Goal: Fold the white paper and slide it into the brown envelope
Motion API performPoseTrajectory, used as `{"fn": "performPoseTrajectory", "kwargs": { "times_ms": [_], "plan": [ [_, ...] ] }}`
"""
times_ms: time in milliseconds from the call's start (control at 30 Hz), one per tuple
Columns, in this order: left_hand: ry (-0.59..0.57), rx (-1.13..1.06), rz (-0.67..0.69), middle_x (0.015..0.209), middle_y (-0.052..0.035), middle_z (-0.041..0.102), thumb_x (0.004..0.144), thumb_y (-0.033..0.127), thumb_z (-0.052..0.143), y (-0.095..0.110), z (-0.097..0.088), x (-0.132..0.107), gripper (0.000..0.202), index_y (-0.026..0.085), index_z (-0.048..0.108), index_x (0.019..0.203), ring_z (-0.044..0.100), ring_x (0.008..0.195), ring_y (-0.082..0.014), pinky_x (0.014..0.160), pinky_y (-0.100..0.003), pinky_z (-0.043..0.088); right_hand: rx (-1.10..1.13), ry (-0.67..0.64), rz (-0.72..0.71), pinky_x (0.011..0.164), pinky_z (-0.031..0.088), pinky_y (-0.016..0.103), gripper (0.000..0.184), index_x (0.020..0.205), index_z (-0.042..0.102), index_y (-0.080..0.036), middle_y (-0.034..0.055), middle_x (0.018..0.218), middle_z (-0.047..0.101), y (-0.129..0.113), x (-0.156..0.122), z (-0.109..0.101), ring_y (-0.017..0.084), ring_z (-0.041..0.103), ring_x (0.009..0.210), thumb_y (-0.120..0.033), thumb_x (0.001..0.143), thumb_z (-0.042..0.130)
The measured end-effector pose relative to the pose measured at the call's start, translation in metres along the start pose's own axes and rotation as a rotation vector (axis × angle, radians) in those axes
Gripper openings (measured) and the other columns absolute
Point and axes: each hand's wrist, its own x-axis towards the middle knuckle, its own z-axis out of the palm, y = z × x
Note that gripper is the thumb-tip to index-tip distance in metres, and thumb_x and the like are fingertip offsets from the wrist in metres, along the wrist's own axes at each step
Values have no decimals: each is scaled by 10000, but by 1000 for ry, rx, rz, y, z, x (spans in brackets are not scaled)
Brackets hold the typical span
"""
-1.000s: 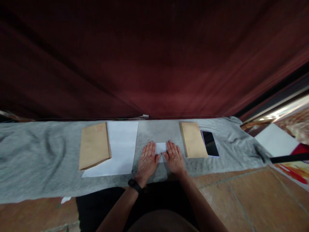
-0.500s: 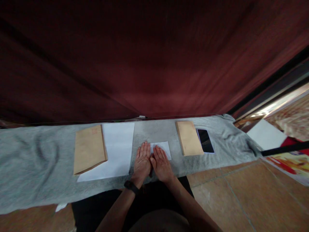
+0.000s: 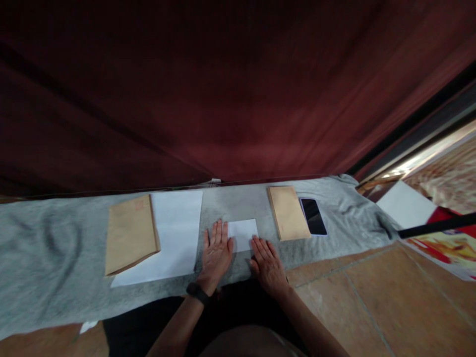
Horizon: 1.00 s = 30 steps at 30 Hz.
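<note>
A small folded sheet of white paper lies on the grey cloth, between my two hands. My left hand is flat, fingers stretched out, with its thumb along the paper's left edge. At the lower right corner of the paper rests my right hand, palm down and fingers extended. To the left, large white sheets lie partly under a stack of brown envelopes. Another stack of brown envelopes sits to the right of my right hand.
A phone lies face up beside the right-hand envelopes. The grey cloth covers a long, narrow surface against a dark red panel. Tiled floor shows at the right, near a white sheet and colourful packaging.
My hands have moved apart, from side by side on the paper to its two sides. More of the paper now shows. The view has shifted slightly.
</note>
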Motion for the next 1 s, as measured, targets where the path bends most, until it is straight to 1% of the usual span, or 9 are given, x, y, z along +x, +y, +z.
{"fn": "performPoseTrajectory", "kwargs": {
  "times_ms": [100, 167, 233, 267, 333, 600, 700, 833, 1000],
  "plan": [
    [30, -33, 5, 1616, -194, 332, 1015, 272, 333, 17, -8, 5, 573, 45, 350, 1542, 252, 1531, -308, 1247, -571, 159, 11, -9, 17, 1242, 279, 464, 555, 1574, 325, -147, 110, 1562, 460, -1, -3, -2, 232, 416, 1456, -340, 1059, 409],
    [-7, -110, 155, 1618, -156, 352, 1032, 261, 310, 32, -11, 10, 544, 75, 367, 1540, 283, 1524, -259, 1248, -491, 226, 28, -12, 40, 1238, 286, 467, 513, 1538, 401, -161, 108, 1525, 513, -1, -3, -3, 234, 437, 1441, -333, 1055, 422],
    [-94, -198, 385, 1601, -94, 406, 1054, 304, 301, 45, -12, 16, 515, 149, 396, 1536, 338, 1500, -205, 1232, -425, 287, 51, -17, 50, 1232, 299, 473, 448, 1478, 495, -194, 91, 1457, 589, -1, -3, -4, 232, 463, 1422, -302, 1047, 438],
    [-131, -226, 465, 1593, -72, 424, 1061, 332, 305, 49, -11, 19, 505, 180, 408, 1531, 352, 1493, -190, 1229, -413, 294, 63, -22, 46, 1229, 306, 474, 422, 1450, 529, -210, 80, 1425, 617, -1, -4, -6, 229, 475, 1412, -282, 1044, 442],
    [-170, -249, 535, 1593, -55, 427, 1067, 375, 315, 50, -8, 24, 496, 209, 424, 1522, 347, 1494, -177, 1238, -409, 272, 88, -28, 33, 1226, 316, 469, 405, 1428, 551, -221, 67, 1403, 635, 0, -6, -9, 222, 490, 1400, -258, 1041, 442],
    [-123, -175, 438, 1628, -57, 367, 1056, 346, 336, 38, -1, 31, 509, 182, 391, 1535, 273, 1527, -201, 1264, -443, 203, 90, -46, 29, 1229, 319, 478, 463, 1502, 462, -179, 87, 1510, 534, 2, -14, -13, 225, 474, 1415, -257, 1048, 415],
    [-106, -149, 380, 1627, -75, 365, 1051, 381, 350, 35, -1, 27, 535, 165, 383, 1539, 269, 1529, -218, 1263, -457, 205, 79, -26, 38, 1223, 330, 484, 464, 1502, 462, -168, 99, 1499, 545, 4, -17, -12, 231, 479, 1412, -232, 1046, 408],
    [-92, -107, 303, 1617, -111, 374, 1043, 429, 351, 22, -4, 16, 583, 123, 379, 1538, 257, 1534, -240, 1259, -472, 214, 85, -7, 46, 1214, 353, 487, 465, 1501, 468, -185, 97, 1487, 557, 6, -18, -16, 234, 496, 1400, -234, 1041, 413],
    [-80, -71, 238, 1605, -141, 386, 1035, 438, 343, 7, -8, 6, 616, 95, 357, 1547, 257, 1534, -247, 1257, -476, 211, 95, 6, 41, 1214, 347, 521, 447, 1474, 499, -168, 109, 1488, 554, -2, -4, -19, 256, 465, 1423, -287, 1051, 416]
  ]
}}
